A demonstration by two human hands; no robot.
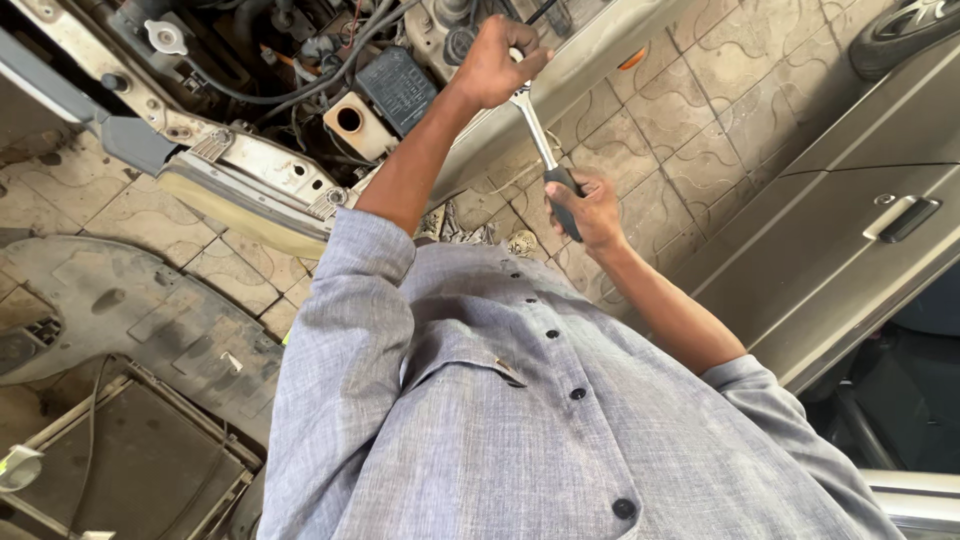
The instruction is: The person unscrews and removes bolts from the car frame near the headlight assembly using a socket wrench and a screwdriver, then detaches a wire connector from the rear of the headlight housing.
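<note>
Patterned tiled floor (pixel 700 110) throughout, open engine bay (pixel 300 90) across the upper left, grey car door (pixel 850 250) at right. Grey buttoned shirt (pixel 500 420) filling the lower centre. Left arm stretched up to top centre — left hand (pixel 492 62) curled over the ratchet wrench (pixel 540 140) head. Right hand (pixel 592 210) lower, mid-frame — fingers wrapped tight round its black handle, elbow bent.

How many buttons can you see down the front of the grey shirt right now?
4 shirt buttons: one upper, one below it, one mid-front, one lowest. More may be hidden below the frame edge or under the collar fold.
</note>
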